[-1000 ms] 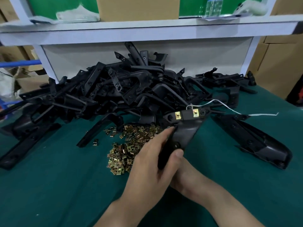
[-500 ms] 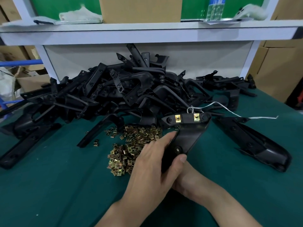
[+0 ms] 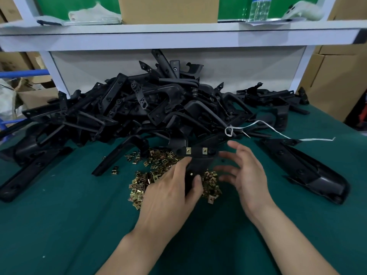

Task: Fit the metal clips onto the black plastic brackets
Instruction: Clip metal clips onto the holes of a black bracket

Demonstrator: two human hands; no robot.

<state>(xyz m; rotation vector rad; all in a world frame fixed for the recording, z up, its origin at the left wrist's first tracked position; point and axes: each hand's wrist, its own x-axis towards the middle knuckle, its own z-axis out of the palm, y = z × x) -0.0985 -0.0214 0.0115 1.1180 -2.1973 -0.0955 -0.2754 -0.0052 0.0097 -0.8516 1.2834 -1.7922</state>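
Moved: my right hand [image 3: 246, 175] off the black plastic bracket [image 3: 198, 163], fingers spread; left hand [image 3: 168, 193] grips it, two brass clips [image 3: 188, 150] fitted.

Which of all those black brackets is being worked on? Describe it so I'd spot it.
Look at the green table, in front of the big heap of black brackets. Above the gold clip pile, the left hand grips one bracket; unlike its neighbours, it carries two gold clips on its top bar.

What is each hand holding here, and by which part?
The left hand grips the black bracket by its lower stem; the right hand holds nothing.
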